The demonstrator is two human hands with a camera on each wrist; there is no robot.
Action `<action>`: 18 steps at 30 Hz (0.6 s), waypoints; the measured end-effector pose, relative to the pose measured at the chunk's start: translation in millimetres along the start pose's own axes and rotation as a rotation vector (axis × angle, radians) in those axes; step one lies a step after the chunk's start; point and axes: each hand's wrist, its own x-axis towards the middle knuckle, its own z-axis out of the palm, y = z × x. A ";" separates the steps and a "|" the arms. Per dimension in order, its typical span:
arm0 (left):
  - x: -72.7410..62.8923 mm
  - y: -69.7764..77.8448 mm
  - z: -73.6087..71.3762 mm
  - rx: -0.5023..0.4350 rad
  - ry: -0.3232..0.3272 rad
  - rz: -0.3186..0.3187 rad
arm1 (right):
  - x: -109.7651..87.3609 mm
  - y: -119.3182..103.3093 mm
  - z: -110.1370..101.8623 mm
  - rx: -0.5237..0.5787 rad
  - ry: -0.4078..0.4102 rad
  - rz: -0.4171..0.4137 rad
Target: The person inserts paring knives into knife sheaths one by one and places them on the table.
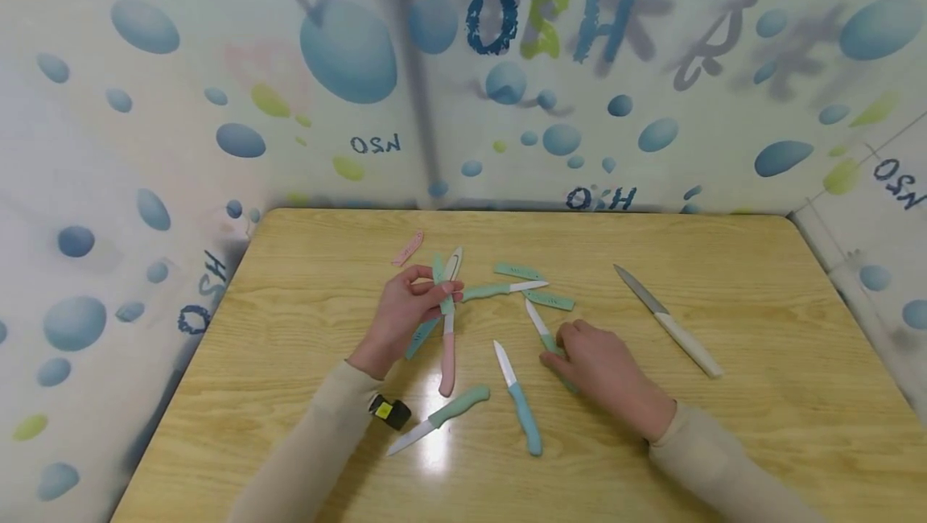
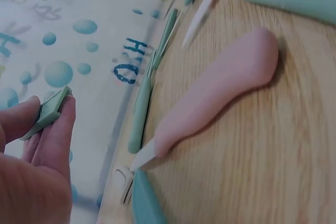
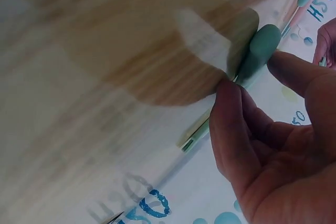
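Between the short blue-handled knife [image 1: 517, 396] and long cream-handled knife [image 1: 670, 326] on the wooden table [image 1: 782, 290], a green-handled knife [image 1: 540, 326] is placed.

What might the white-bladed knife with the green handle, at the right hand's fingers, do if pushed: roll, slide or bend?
The green-handled knife probably won't bend: its white blade looks straight. It may resist rolling, since that blade looks flat. It could slide or swivel fairly easily, as the wood-patterned table looks glossy.

Bright head view, dimmer wrist views
White glare pools on the near tabletop [image 1: 434, 463]; its grain blurs at right wrist; soft shadow edges the pink handle [image 2: 220, 85].
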 end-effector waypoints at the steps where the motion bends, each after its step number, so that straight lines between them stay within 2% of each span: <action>1: 0.0 -0.4 1.6 -0.010 -0.004 -0.004 | 0.3 -0.7 0.2 -0.005 0.005 -0.005; 8: 0.7 -3.4 10.2 -0.100 -0.001 -0.024 | 1.6 -3.9 1.1 -0.047 0.065 -0.019; 14: 1.7 -3.8 16.0 -0.190 0.027 -0.049 | 2.6 -3.7 -0.9 -0.047 0.035 0.017; 18: 2.6 -4.4 16.7 -0.227 0.001 -0.066 | 2.7 -2.6 -1.1 -0.038 0.027 0.029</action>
